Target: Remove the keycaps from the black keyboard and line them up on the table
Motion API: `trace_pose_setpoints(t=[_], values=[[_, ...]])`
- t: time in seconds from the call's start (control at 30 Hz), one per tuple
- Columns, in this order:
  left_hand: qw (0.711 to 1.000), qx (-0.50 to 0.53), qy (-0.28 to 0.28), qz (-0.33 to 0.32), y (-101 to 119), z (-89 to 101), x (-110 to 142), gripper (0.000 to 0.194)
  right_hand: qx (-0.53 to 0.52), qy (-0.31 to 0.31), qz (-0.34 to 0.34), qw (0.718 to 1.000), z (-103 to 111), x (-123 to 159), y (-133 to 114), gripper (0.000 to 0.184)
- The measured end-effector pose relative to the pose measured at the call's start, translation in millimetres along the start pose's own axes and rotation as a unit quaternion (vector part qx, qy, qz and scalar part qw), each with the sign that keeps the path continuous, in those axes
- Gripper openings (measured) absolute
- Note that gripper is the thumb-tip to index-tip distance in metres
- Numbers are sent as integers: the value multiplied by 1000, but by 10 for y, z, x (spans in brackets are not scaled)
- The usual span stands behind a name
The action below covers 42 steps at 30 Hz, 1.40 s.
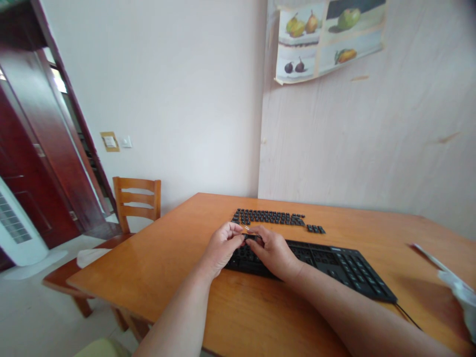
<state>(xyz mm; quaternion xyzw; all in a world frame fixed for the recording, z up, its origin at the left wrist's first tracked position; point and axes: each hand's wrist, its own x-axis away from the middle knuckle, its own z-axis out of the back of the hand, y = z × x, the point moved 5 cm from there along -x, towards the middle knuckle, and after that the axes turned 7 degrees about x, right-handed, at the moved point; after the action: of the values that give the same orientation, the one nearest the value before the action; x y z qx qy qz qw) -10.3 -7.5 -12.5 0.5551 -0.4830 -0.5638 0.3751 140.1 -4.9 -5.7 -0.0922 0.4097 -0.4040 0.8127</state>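
Over the left part of a black keyboard (327, 271), my left hand (222, 246) and my right hand (274, 252) meet with their fingertips pinched. Between them is a small black keycap (251, 236), partly covered by the fingers and thumbs. A tiny pale, shiny bit (247, 227) shows just above it, too small to make out. The keyboard lies flat, its number pad still carrying keys, while bare sockets show in its middle section. Behind it, loose black keycaps (267, 217) are laid out in rows, with a smaller group (316, 229) to their right.
The wooden table (167, 267) reaches back to the wall. A cable (408, 316) leaves the keyboard's right corner. A thin white stick-like object (431, 255) and crumpled clear plastic (459, 290) lie at the right. A wooden chair (137, 198) stands at the left.
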Motion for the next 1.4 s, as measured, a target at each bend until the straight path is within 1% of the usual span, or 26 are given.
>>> trace_pose_setpoints(t=[0.1,0.23,0.3,0.37,0.47,0.57,0.67,0.8,0.97,1.07,1.23,1.4], values=[[1000,9,-5,1,11,-17,10,22,-9,-10,6,1000,4,2,-11,16],[1000,-5,-14,-3,0,-12,2,24,-3,-17,1,1000,19,1,-11,16],[999,-37,3,-23,-4,29,-19,25,4,-11,-14,1000,41,-12,20,18],[995,-76,43,-50,-13,109,-51,25,7,-1,-45,999,80,-37,88,20],[982,-114,126,-85,-57,290,-115,23,12,15,-97,995,170,-84,231,25],[959,-133,234,-90,-138,522,-167,22,22,27,-136,990,274,-129,368,27],[945,-142,283,-86,-208,663,-203,22,39,25,-157,987,340,-167,462,27],[941,-120,309,-66,-223,696,-192,22,78,-1,-178,981,309,-218,563,25],[939,-46,339,-19,-182,672,-134,20,121,-52,-197,972,152,-358,740,22],[936,-23,351,-5,-173,680,-120,20,136,-66,-195,969,80,-491,850,18],[937,-8,349,14,-196,674,-122,16,158,-89,-204,962,-49,-678,1014,16],[943,-1,330,32,-205,639,-125,16,177,-109,-215,954,-207,-777,1140,15]])
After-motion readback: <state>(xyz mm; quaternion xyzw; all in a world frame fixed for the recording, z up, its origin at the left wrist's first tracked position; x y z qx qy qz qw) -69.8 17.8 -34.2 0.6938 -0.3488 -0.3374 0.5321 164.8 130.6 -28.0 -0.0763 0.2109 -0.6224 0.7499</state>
